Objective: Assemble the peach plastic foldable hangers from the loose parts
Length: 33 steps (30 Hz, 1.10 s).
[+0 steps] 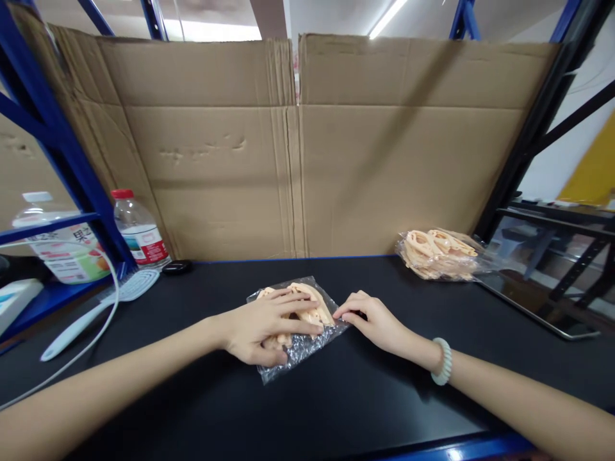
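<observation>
A small clear plastic bag (pixel 300 346) holding several peach-coloured plastic pieces lies on the black table (pixel 336 410) in the middle. My left hand (pixel 262 326) lies flat on top of the bag, fingers stretched out and pressing it down. My right hand (pixel 372 320) touches the bag's right edge, its fingertips pinched together on the plastic there. A pale bead bracelet (pixel 442 362) circles my right wrist.
A second clear bag of peach pieces (pixel 439 255) rests at the back right. Cardboard sheets (pixel 298 147) wall off the back. At the left stand a water bottle (pixel 139 234), another bottle (pixel 57 246), a white brush (pixel 100 307) and a small black object (pixel 177 267).
</observation>
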Each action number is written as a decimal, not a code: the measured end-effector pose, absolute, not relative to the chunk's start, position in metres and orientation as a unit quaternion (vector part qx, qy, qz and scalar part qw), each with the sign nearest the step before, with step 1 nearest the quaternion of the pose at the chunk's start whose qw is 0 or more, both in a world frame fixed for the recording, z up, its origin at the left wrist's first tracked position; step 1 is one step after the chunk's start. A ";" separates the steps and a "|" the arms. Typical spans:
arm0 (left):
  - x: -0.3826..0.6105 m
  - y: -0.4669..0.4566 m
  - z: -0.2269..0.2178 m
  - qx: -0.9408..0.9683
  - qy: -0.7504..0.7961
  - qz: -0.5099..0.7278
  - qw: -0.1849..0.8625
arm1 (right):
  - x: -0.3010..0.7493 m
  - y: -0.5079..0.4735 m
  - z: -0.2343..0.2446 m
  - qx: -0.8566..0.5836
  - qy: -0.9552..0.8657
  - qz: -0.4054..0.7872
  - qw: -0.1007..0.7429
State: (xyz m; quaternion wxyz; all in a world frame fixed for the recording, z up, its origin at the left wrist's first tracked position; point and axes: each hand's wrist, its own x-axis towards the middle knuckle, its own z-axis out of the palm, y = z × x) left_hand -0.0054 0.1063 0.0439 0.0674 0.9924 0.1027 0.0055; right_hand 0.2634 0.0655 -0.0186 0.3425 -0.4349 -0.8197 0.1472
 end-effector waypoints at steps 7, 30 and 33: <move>-0.015 0.109 0.030 0.989 0.129 0.038 0.055 | 0.274 0.076 -0.023 -0.426 -0.811 0.147 0.373; -0.072 0.168 0.017 0.698 0.707 0.054 -0.099 | 0.295 0.099 -0.038 -0.489 -0.746 0.231 0.389; -0.082 0.174 0.027 0.715 0.694 0.038 -0.077 | 0.295 0.099 -0.038 -0.486 -0.748 0.236 0.385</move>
